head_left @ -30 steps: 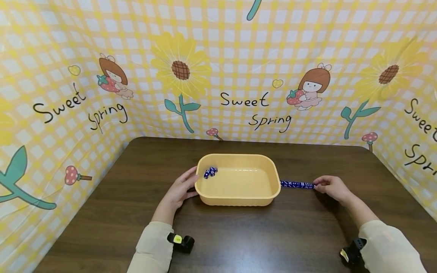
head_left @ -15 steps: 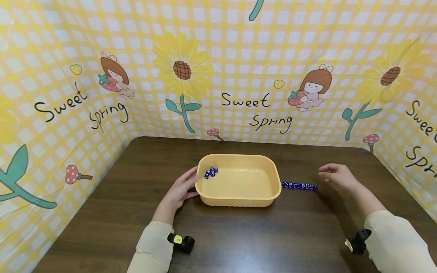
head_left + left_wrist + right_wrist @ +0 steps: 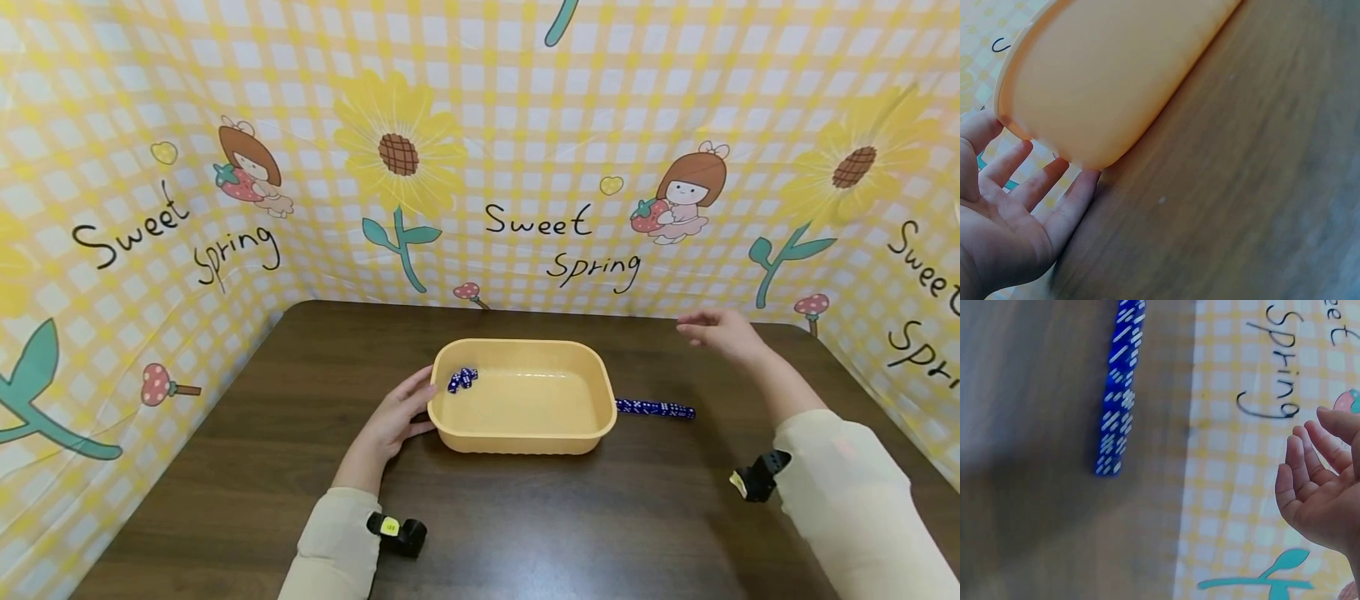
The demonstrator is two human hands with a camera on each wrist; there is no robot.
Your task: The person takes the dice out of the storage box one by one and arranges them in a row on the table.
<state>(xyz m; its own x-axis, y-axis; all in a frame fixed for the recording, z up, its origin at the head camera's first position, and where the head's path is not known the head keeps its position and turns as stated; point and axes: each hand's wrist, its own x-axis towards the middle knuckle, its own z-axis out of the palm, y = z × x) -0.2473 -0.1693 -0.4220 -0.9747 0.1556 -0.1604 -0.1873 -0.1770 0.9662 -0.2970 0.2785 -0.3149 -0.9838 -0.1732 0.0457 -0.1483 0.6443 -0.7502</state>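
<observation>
Brown wooden table (image 3: pixel 555 525), checked cloth (image 3: pixel 517 125) around, left hand (image 3: pixel 393 418) spread against tub (image 3: pixel 540 406), right hand (image 3: pixel 726 337) raised, fingers loose, beyond dice row (image 3: pixel 656 407)

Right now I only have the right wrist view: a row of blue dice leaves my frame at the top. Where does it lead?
Observer: In the head view, the row of dice runs up to the right end of a yellow basin.
Operator: Anything in that basin?
Observer: Yes, a few loose dice lie near its left end.
Operator: And the other hand?
Observer: The left hand touches the basin's left end with its fingers.
</observation>
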